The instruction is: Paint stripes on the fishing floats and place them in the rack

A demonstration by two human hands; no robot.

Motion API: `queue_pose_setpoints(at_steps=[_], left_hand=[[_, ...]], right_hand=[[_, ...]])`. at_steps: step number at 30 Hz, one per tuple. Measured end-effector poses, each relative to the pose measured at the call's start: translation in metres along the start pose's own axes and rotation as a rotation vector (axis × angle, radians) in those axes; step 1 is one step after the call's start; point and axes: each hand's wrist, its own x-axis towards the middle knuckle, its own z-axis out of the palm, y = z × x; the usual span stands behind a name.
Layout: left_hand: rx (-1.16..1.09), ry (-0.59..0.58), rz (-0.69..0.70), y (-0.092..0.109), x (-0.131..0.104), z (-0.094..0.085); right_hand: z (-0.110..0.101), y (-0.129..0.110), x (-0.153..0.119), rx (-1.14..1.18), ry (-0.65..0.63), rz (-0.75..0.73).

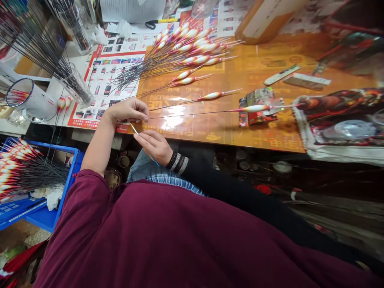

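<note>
My left hand [132, 111] is closed in a pinch at the near end of a long dark stem. That stem belongs to a red, yellow and white fishing float [255, 108], whose far tip reaches a spindle-like holder [318, 102] at the right. Below it, my right hand [157, 147] is closed on a thin pointed stick [134, 129], pale at the front and blue at the rear, like a fine brush. Its tip points up-left, close under my left hand. Another fishing float [214, 95] lies just behind the held one.
A pile of similar floats [186, 48] lies across the table [222, 132]. Glass jars with dark stems [79, 86] and an enamel mug [45, 105] stand left. A blue crate [77, 160] holds more floats. A paint-stained block [262, 100] sits under the held float.
</note>
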Motion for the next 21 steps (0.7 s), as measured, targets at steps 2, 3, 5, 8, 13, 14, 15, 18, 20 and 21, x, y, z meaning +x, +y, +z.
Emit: queue_pose_setpoints(at_steps=[2,3,5,8,13,14,15,18,20,21], left_hand=[[-0.021,-0.006,-0.002,-0.0010,0.0005,-0.0004],[-0.033,-0.008,-0.005,-0.0013,0.0007,-0.0006],[-0.048,-0.005,-0.011,-0.0014,0.0006,-0.0006],[-0.048,0.000,-0.010,-0.0003,-0.0002,0.0000],[0.001,0.013,-0.006,0.0021,-0.0014,0.0016],[0.010,0.017,-0.007,0.0023,-0.0015,0.0017],[0.016,0.020,-0.007,0.0023,-0.0014,0.0017],[0.016,0.014,-0.013,0.0019,-0.0012,0.0012],[0.021,0.012,-0.015,0.0016,-0.0010,0.0009],[0.028,0.015,-0.016,0.0016,-0.0010,0.0008]], right_hand=[[0.0001,-0.0006,0.0006,-0.010,-0.001,0.005],[0.0000,-0.0010,0.0010,-0.024,0.005,-0.001],[-0.0003,-0.0018,0.0018,-0.052,0.022,-0.017],[-0.0001,-0.0022,0.0021,-0.058,0.017,-0.009],[0.0021,-0.0009,-0.0001,-0.032,-0.029,0.038],[0.0025,-0.0007,-0.0004,-0.028,-0.032,0.043],[0.0028,-0.0006,-0.0006,-0.025,-0.032,0.047],[0.0029,-0.0011,-0.0002,-0.024,-0.022,0.046],[0.0025,-0.0014,0.0003,-0.034,-0.005,0.031],[0.0024,-0.0015,0.0004,-0.038,0.000,0.025]])
